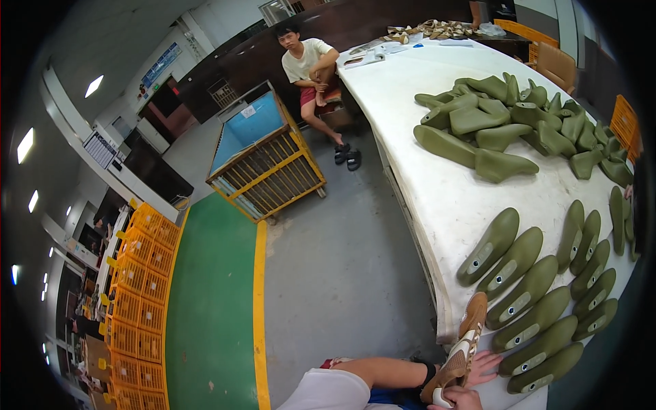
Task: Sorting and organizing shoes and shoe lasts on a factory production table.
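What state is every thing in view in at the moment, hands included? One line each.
Brown-and-white sneaker: in hand, toe pointing away
Left hand: fingers spread, beside the sneaker
Right hand: closed on the sneaker's heel end
Nearer green shoe lasts: lined up in rows
Farther green shoe lasts: heaped loosely
Blue-lined cart: open-topped, bottom hidden
Orange crates: stacked
Ceiling light: lit
Co-worker: seated

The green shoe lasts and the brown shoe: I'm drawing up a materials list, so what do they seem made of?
Green shoe lasts: probably moulded plastic, satin finish; even colour and soft highlights suggest it. Brown shoe: perhaps suede or a synthetic lookalike, judging by its mostly matte surface; the pale strips look smoother, maybe leather or imitation.
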A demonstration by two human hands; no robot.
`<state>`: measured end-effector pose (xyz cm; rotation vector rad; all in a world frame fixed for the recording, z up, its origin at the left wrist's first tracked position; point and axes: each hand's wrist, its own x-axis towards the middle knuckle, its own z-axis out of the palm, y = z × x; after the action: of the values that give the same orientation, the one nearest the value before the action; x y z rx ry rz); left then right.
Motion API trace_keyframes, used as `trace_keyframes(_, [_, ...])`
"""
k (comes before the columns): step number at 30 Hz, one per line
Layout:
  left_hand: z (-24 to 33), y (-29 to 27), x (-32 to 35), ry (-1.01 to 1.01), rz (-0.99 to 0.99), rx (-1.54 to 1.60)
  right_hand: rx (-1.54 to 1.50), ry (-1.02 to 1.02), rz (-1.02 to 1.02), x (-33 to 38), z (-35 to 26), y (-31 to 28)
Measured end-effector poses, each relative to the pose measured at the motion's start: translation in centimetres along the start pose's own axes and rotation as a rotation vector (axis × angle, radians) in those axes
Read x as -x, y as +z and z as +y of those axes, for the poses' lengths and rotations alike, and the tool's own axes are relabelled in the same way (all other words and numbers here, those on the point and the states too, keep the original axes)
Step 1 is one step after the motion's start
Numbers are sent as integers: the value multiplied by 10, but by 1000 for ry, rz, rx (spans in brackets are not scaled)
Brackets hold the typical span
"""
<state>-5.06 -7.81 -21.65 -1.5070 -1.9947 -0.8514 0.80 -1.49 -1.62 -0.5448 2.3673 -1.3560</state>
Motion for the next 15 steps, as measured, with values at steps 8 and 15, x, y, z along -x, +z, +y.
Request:
trace_keyframes(8, [-1,7,7,-85,-60,143,129,-56,102,7,-3,6])
trace_keyframes(15, [-6,17,4,-15,-147,105,194,-54,221,22,3,16])
